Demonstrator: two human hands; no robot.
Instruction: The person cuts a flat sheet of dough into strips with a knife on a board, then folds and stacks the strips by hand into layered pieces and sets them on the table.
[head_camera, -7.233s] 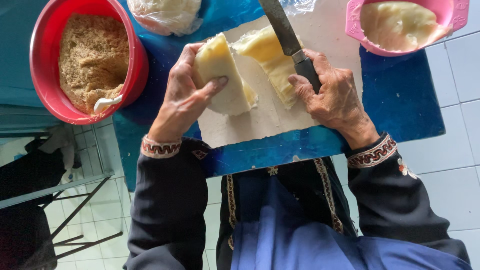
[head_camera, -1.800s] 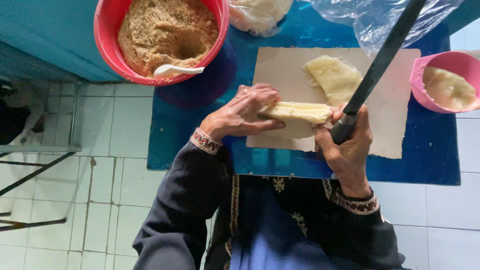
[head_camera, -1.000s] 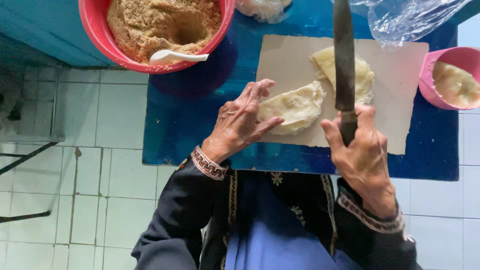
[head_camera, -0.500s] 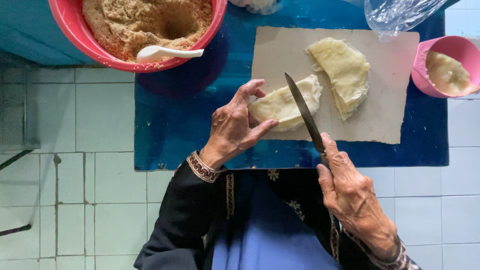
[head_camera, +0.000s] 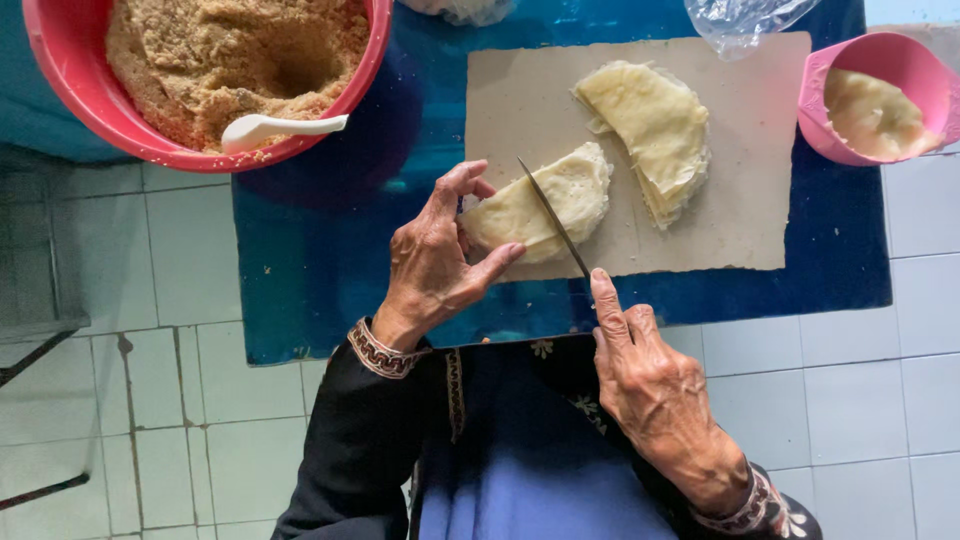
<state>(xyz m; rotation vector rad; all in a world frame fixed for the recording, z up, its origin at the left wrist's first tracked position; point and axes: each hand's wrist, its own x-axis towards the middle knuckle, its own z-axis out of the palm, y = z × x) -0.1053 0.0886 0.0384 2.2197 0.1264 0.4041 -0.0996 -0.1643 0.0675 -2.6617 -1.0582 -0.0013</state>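
Nearest the camera, the right hand (head_camera: 655, 385) is gripping the handle of a knife (head_camera: 553, 217), with the forefinger lying straight along the back of the handle; the handle itself is hidden inside the closed hand. The thin blade is slanting up and to the left across a folded pale flatbread (head_camera: 540, 203), and its edge is lying on the bread near the middle.

Just to the left, the left hand (head_camera: 440, 262) is steadying the same folded flatbread at its left end, thumb below and fingers curled over the top edge, pinching it lightly rather than clenching. The flatbread is resting on the lower left part of a tan cutting board (head_camera: 740, 220), which is lying on a blue mat (head_camera: 320, 270) over a white tiled surface.

Further up the board, a stack of folded flatbreads (head_camera: 650, 130) is lying apart from the one under the blade.

At the far left, a large red bowl (head_camera: 85, 110) is holding coarse brown crumbs (head_camera: 210, 55), with a white spoon (head_camera: 275, 128) resting in them at the near rim. At the far right, a pink bowl (head_camera: 835, 135) is containing a pale, smooth batter or dough (head_camera: 870, 110). A crumpled clear plastic bag (head_camera: 745, 20) is lying at the board's far edge.
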